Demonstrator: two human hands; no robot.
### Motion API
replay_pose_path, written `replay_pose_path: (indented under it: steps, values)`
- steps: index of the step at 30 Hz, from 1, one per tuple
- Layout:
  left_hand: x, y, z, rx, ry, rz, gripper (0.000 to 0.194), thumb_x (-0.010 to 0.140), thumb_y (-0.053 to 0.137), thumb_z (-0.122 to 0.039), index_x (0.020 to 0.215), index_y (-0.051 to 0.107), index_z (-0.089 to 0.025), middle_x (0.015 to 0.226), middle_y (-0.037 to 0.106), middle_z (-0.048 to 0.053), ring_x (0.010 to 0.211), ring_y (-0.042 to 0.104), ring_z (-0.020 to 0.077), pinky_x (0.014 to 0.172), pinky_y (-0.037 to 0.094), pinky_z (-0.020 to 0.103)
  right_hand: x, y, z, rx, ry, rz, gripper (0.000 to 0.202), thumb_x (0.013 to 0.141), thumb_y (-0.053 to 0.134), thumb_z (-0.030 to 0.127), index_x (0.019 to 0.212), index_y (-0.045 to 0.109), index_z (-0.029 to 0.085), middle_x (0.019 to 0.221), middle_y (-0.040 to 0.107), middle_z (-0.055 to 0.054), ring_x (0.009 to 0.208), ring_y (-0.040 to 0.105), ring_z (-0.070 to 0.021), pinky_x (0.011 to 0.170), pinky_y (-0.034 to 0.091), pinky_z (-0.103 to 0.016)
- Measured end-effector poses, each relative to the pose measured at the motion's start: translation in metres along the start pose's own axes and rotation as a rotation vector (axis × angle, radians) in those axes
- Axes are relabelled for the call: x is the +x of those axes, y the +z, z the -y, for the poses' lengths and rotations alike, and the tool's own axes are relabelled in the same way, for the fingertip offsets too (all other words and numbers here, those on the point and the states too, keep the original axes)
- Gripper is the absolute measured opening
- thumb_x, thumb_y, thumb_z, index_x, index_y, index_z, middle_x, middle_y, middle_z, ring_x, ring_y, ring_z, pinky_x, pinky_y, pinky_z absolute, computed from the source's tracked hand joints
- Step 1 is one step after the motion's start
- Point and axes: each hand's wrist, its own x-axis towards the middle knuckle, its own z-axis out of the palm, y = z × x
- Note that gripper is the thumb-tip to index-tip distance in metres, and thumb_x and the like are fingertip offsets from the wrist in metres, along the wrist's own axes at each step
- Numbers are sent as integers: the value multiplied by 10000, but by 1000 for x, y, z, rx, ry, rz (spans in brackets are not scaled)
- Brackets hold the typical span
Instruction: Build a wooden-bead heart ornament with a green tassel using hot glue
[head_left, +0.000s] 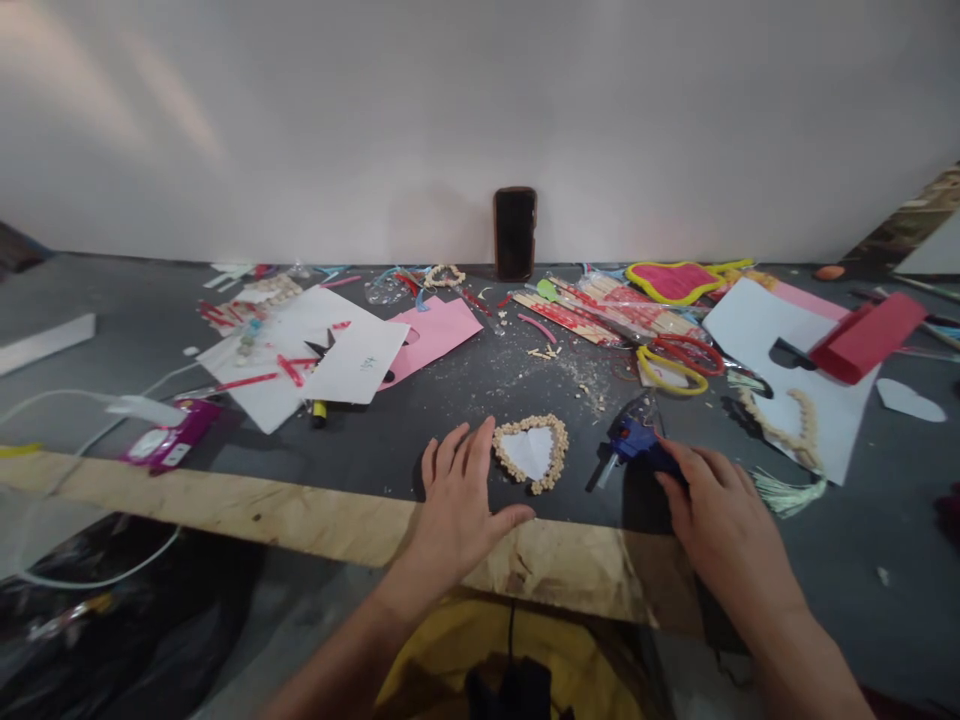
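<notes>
A small heart (564,452) edged with pale wooden beads lies on the dark table, with white paper showing in its middle. My left hand (459,485) rests just left of it, fingers stretched out and thumb below its lower edge. To the right, a blue hot glue gun (631,437) lies low over the tabletop, nozzle pointing left and down. My right hand (716,505) has its fingers and thumb around the gun's handle, which they partly hide.
Scissors with red and yellow handles (673,384) lie behind the glue gun. A beaded strand with a green tassel (787,493) is at right. White sheets (356,360), pink paper (442,335) and a purple power strip (171,437) are at left. A phone (514,235) leans on the wall.
</notes>
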Motion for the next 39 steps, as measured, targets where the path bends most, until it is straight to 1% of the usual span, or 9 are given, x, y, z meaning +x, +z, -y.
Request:
replay_pose_path:
  steps: [5,8,10,12,16,20,25,32,39]
  values:
    - [4,0,-6,1,-21,2,928,734,672,-516,1440,204,-137,1394,429,181,1306,323,334,1074,178,565,-1,-7,0,-47,27,-13,332,908,412,265,1149,586,119,990,635,-135,887,549,-267,817,457,-420]
    - [6,-1,-7,-8,-9,-10,877,749,656,-528,1420,247,-138,1384,431,178,1306,327,328,1075,190,552,-5,-15,23,23,27,-87,293,906,459,312,1101,616,160,982,649,-118,887,569,-258,811,462,-406]
    - [6,-2,-8,-20,3,-25,790,754,661,-509,1378,325,-160,1373,434,167,1305,328,327,1073,200,546,-8,-18,46,182,-11,-112,234,914,468,295,1050,625,187,919,660,-84,827,611,-197,758,489,-313]
    - [7,-3,-9,-35,24,-30,648,757,673,-470,1292,430,-195,1374,422,151,1309,317,331,1071,199,547,-10,-17,70,315,-56,-30,211,921,466,259,1059,613,196,869,678,-49,727,640,-136,644,490,-230]
    - [9,-5,-5,-62,87,18,524,755,688,-419,1191,488,-209,1395,368,150,1327,271,347,1069,178,565,-4,-7,98,333,-88,110,262,939,401,237,1081,615,185,831,681,-49,678,652,-143,568,473,-236]
    - [11,-9,3,-95,132,37,442,829,617,-352,1227,476,-221,1392,358,138,1344,240,325,1078,190,540,5,2,104,254,-80,209,275,929,422,260,1122,612,211,834,650,-30,584,620,-143,446,399,-252]
    - [14,-12,7,-125,128,48,256,885,524,-220,1134,576,-257,1370,394,98,1346,249,296,1080,200,532,8,5,105,254,-104,239,256,932,425,249,1069,641,238,841,647,-24,632,631,-125,485,395,-223]
    - [17,-11,8,-137,118,44,191,891,518,-227,1020,649,-277,1374,419,81,1348,254,309,1070,196,569,11,6,107,313,-81,231,257,940,424,268,1012,667,233,854,670,-24,644,637,-112,507,397,-214]
    - [15,0,14,-160,128,-8,153,868,567,-265,980,665,-300,1381,415,59,1349,255,303,1082,177,567,15,9,111,296,-39,250,221,931,449,280,1000,657,251,881,681,-14,651,638,-117,488,371,-227]
